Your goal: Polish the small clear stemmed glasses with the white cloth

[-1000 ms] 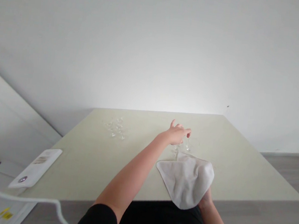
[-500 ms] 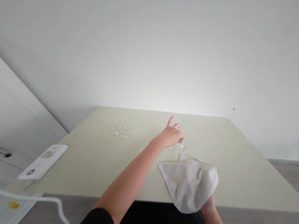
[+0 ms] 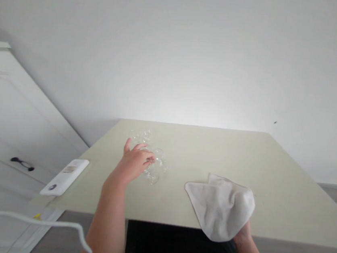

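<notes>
My left hand point(image 3: 135, 163) is over the left part of the table, thumb and fingers pinched on a clear glass object point(image 3: 158, 164) with several rounded, shiny parts. Its exact kind is hard to make out. Just behind the hand, more clear glass pieces point(image 3: 146, 135) stand on the tabletop, partly hidden by my fingers. A pale grey cloth point(image 3: 218, 207) drapes over my right hand point(image 3: 243, 233) at the table's front edge. Only the wrist and the base of that hand show; the cloth covers the fingers.
The pale table point(image 3: 190, 145) reaches to a white wall. A white flat device point(image 3: 67, 176) lies at its left edge, with a white cable point(image 3: 33, 220) in the lower left foreground. A white cabinet point(image 3: 13, 121) with a dark handle stands at the left.
My left hand has swung from the middle right of the table to the left, carrying the clear glass object beside the other glass pieces. The right hand stays under the cloth.
</notes>
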Action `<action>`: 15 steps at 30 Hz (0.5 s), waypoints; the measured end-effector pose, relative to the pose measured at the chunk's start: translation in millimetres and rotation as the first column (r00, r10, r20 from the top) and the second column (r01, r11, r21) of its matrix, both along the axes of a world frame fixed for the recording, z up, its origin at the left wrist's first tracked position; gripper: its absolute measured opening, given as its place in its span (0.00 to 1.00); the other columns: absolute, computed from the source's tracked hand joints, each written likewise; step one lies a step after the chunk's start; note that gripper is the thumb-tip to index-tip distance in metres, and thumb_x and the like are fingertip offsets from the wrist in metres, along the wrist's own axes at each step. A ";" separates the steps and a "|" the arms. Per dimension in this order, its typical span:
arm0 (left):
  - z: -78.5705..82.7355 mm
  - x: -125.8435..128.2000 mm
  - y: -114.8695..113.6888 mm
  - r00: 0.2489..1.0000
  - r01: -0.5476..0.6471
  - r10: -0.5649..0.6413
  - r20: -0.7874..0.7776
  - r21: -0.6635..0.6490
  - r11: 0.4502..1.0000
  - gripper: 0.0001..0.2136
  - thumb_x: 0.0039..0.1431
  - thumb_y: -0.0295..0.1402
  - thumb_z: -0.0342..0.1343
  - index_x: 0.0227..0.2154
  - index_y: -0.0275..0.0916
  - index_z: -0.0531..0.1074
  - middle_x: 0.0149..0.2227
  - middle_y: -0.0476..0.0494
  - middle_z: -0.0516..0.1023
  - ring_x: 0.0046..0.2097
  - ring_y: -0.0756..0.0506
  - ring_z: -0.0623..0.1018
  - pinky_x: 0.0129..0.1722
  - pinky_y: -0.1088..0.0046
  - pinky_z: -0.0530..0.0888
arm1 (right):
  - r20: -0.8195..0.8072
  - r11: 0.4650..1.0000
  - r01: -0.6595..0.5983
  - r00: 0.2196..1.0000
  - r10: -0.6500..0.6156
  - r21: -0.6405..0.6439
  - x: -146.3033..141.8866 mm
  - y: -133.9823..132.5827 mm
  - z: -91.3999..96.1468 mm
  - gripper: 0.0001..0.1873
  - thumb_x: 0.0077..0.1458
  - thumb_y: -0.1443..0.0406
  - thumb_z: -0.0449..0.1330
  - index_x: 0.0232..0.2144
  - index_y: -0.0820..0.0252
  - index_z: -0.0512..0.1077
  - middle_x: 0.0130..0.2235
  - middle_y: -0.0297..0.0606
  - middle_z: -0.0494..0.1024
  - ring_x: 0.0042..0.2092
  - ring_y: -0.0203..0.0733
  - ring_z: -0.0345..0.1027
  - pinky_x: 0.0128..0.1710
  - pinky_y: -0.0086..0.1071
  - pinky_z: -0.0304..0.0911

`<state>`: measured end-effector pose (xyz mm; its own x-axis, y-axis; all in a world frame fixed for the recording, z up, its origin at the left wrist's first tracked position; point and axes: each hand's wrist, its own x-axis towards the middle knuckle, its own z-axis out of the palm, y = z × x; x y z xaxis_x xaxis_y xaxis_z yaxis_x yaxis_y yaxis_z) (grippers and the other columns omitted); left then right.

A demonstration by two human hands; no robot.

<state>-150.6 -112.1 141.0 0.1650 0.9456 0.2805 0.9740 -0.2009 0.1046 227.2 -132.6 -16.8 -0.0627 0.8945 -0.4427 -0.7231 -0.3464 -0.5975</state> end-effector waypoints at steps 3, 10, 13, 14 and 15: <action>-2.2 -29.1 -5.0 0.989 -0.144 0.143 -0.031 -0.046 0.988 0.07 0.55 0.31 0.54 0.31 0.48 0.77 0.32 0.49 0.81 0.57 0.38 0.69 0.62 0.40 0.35 | 0.057 1.000 -0.004 0.998 0.003 0.025 1.7 0.8 -6.7 0.20 0.51 0.47 0.59 0.38 0.53 0.78 0.42 0.40 0.81 0.42 0.50 0.75 0.45 0.42 0.71; -1.8 -62.6 -4.8 0.934 -0.356 0.353 -0.051 -0.085 0.931 0.08 0.53 0.30 0.54 0.30 0.49 0.77 0.33 0.47 0.81 0.55 0.36 0.70 0.60 0.38 0.44 | 0.116 0.999 -0.028 0.993 0.023 0.039 4.4 1.2 -9.0 0.22 0.46 0.43 0.61 0.36 0.49 0.78 0.41 0.38 0.81 0.44 0.54 0.74 0.43 0.46 0.72; -1.3 -61.5 -1.2 0.930 -0.367 0.363 -0.056 -0.089 0.926 0.09 0.53 0.29 0.53 0.31 0.48 0.77 0.34 0.45 0.81 0.56 0.35 0.69 0.60 0.38 0.45 | 0.132 0.997 -0.055 0.990 0.048 0.052 3.6 0.6 -6.1 0.23 0.49 0.42 0.58 0.37 0.48 0.79 0.44 0.40 0.80 0.47 0.56 0.73 0.42 0.45 0.72; -0.8 -60.0 0.4 0.927 -0.375 0.371 -0.061 -0.089 0.923 0.09 0.53 0.29 0.53 0.31 0.48 0.77 0.35 0.45 0.81 0.55 0.35 0.69 0.60 0.38 0.46 | 0.131 0.997 -0.058 0.990 0.050 0.056 3.2 0.4 -5.2 0.23 0.49 0.42 0.58 0.37 0.49 0.79 0.44 0.40 0.80 0.47 0.56 0.73 0.42 0.45 0.72; -0.1 -58.3 2.1 0.924 -0.382 0.378 -0.066 -0.092 0.919 0.09 0.53 0.29 0.52 0.31 0.47 0.77 0.36 0.44 0.81 0.55 0.36 0.70 0.59 0.38 0.46 | 0.127 0.997 -0.055 0.991 0.047 0.060 2.8 0.2 -4.4 0.23 0.49 0.43 0.58 0.38 0.49 0.79 0.44 0.40 0.80 0.47 0.56 0.73 0.41 0.44 0.72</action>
<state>-208.9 -110.0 140.8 -0.2020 0.9625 0.1811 0.9792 0.1945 0.0584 229.9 -132.3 -21.2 -0.0567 0.9181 -0.3922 -0.6232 -0.3394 -0.7045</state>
